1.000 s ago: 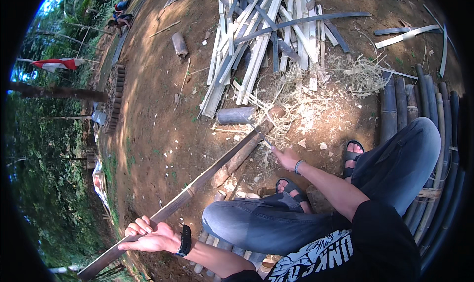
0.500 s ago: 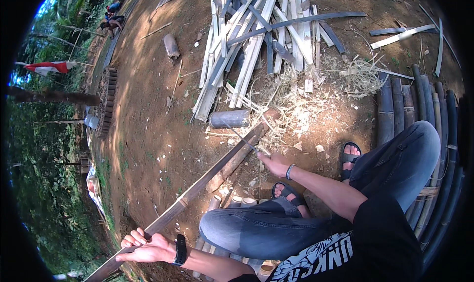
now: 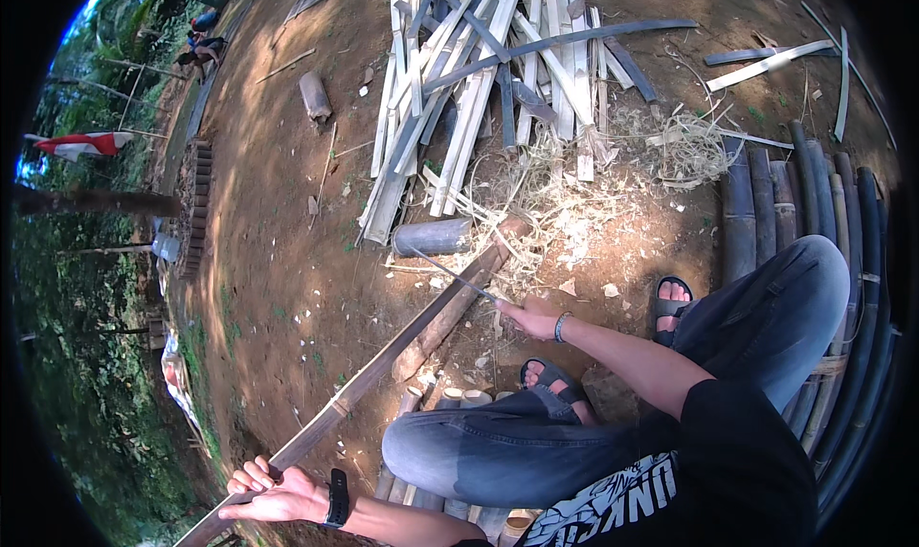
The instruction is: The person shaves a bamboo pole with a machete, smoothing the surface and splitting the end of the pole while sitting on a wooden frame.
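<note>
A long split bamboo strip (image 3: 383, 363) slants from the lower left up toward the middle of the view. Its far end rests on a short log (image 3: 436, 334) on the ground. My left hand (image 3: 278, 494), with a black band at its wrist, is closed around the strip near its lower end. In my right hand (image 3: 531, 317) is a knife; its thin blade (image 3: 458, 277) lies across the strip near the log. The knife's handle is hidden in my fingers. Just beyond the blade lies a short dark bamboo section (image 3: 433, 236).
A heap of split bamboo strips (image 3: 479, 97) lies ahead, with curly shavings (image 3: 689, 150) beside it. Bamboo poles (image 3: 737, 202) line the right. Cut bamboo ends (image 3: 450, 394) show by my knee. At far left are a red and white flag (image 3: 81, 145) and a person (image 3: 203, 47).
The whole view has shifted slightly. The strip and my left hand sit a little lower in the picture. Both hands keep their hold, and the blade stays across the strip.
</note>
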The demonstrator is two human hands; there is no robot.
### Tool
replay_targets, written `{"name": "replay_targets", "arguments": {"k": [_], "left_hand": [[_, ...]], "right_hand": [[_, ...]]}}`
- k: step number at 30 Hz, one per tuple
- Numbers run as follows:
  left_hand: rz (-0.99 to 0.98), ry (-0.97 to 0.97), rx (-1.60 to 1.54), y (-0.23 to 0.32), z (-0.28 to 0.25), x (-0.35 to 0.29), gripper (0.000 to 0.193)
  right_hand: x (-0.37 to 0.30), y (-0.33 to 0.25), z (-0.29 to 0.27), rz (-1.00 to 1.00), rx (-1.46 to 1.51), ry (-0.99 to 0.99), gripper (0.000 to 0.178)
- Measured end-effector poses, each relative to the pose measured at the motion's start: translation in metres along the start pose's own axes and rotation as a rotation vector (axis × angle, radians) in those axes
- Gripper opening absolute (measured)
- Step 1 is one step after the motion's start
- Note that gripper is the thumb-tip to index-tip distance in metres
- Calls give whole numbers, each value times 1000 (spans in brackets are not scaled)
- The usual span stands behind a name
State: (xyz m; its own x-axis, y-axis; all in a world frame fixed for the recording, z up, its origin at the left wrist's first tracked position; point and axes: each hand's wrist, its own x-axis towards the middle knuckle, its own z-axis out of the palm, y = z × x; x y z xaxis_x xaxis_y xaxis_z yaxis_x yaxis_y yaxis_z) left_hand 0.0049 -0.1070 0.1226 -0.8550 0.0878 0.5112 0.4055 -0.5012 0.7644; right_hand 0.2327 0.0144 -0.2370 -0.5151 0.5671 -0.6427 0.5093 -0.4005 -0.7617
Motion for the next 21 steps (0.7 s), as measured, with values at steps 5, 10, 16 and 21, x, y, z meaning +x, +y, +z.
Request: {"name": "replay_targets", "arguments": {"k": [5,10,16,21], "left_hand": [[21,68,7,-1,-4,0,53],[-1,1,-23,0,-6,1,53],[-31,5,-52,1,-4,1,55],[-1,-10,-31,1,-4,1,55]], "right_hand": [[-8,-25,-5,75,31,35,87],[-14,-15,5,-57,-49,53,85],[1,-3,-3,34,208,6,85],[5,-7,-12,57,-6,4,86]]}}
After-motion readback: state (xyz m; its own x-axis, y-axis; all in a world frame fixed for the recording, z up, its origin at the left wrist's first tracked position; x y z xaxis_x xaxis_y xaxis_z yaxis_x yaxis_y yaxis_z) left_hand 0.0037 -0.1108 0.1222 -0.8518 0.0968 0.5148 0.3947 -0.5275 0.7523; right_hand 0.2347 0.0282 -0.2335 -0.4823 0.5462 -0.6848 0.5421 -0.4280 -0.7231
